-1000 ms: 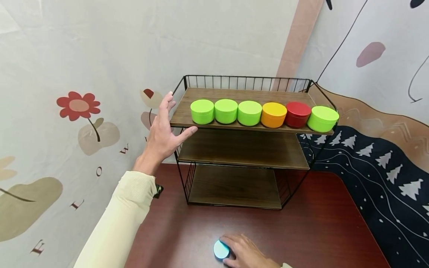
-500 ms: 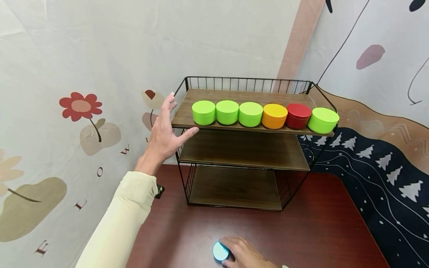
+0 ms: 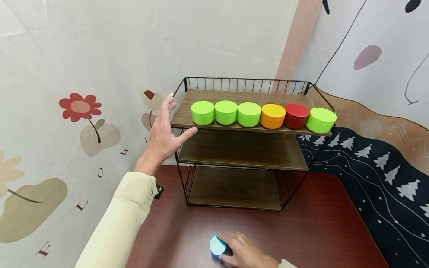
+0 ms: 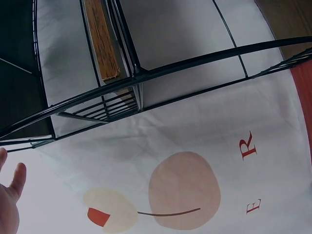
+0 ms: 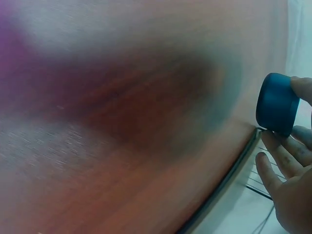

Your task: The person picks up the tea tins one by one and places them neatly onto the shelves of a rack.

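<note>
In the head view my right hand [image 3: 246, 251] pinches a small round blue tin [image 3: 218, 246] between thumb and fingers, close over the front of the table. The right wrist view shows the smooth side of the blue tin [image 5: 277, 105], with the other fingers spread below it. My left hand [image 3: 161, 136] is raised at the left end of the top shelf [image 3: 244, 95], fingers straight and thumb out toward its front edge. Along that edge stands a row of round lidded tins: three green [image 3: 226, 112] at left, then an orange tin [image 3: 273, 116], a red tin [image 3: 296, 116] and another green tin [image 3: 321, 120].
The black wire rack has a middle shelf [image 3: 242, 149] and a bottom shelf [image 3: 234, 188] of dark wood. It stands on a reddish-brown table [image 3: 187, 230]. Printed cloth [image 3: 100, 56] hangs behind and to the left, and a dark tree-patterned cloth [image 3: 372, 175] covers the right side.
My right hand has moved slightly left and away from me with the blue tin. The left hand stays at the shelf's left end, and the row of tins has not moved.
</note>
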`<state>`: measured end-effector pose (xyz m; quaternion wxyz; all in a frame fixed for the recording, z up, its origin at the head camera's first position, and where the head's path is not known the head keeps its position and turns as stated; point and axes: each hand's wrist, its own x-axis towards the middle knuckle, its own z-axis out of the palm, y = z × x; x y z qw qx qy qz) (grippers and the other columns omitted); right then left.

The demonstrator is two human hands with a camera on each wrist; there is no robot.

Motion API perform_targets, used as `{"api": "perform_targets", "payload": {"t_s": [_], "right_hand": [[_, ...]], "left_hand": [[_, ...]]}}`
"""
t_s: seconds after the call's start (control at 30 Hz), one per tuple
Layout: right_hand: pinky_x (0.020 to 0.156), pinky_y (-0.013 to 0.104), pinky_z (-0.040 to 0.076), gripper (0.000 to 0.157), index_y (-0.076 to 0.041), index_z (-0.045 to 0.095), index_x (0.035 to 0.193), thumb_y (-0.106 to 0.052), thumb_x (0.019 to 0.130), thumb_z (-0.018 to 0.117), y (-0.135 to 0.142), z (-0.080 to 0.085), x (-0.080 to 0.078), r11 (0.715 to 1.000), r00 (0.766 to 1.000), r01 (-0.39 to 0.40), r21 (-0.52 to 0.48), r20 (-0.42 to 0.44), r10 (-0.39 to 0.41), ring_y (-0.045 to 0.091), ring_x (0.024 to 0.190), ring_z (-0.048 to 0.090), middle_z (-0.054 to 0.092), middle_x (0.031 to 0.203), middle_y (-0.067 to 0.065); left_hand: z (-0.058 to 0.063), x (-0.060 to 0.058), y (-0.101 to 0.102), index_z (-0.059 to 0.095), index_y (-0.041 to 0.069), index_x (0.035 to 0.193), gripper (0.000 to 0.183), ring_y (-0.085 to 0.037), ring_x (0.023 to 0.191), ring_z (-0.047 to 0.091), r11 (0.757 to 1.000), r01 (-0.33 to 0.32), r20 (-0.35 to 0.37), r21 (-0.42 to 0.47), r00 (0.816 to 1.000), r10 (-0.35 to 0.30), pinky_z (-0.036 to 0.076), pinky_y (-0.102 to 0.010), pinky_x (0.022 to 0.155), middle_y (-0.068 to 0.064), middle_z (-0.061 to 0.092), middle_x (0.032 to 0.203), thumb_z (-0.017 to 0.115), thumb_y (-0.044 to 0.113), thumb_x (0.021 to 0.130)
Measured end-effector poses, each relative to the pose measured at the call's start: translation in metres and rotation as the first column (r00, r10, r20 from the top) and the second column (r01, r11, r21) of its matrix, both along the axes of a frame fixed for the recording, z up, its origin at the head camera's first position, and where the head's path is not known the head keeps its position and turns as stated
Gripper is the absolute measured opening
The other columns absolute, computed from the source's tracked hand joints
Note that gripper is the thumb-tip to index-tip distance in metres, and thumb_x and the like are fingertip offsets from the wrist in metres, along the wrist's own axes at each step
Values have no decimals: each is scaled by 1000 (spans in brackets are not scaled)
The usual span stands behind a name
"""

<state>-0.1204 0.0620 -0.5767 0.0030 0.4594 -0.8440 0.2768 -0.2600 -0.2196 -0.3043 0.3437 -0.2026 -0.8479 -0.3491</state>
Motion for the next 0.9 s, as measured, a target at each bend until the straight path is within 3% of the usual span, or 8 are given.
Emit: {"api": "perform_targets", "payload": {"t_s": [0.27, 0.9], "right_hand": [[88, 36, 55, 48, -4, 62, 129, -31, 91, 73, -9, 21, -8, 999, 988, -45, -14, -150, 42, 19, 112, 65, 68, 122, 8], [91, 28, 51, 48, -7, 64, 125, -38, 89, 73, -19, 67, -18, 994, 944, -107, 14, -313, 106, 13, 111, 64, 69, 120, 3]], "left_hand": [[1, 1, -1, 19, 18, 157, 102, -21, 142, 38, 1000, 0, 12, -2, 1000, 0, 32, -56, 111, -2, 30, 160, 81, 44, 81], [1, 2, -1, 16, 19, 158, 104, -21, 142, 38, 1000, -14, 21, -18, 1000, 15, 33, -56, 110, 0, 31, 160, 80, 46, 81]]}}
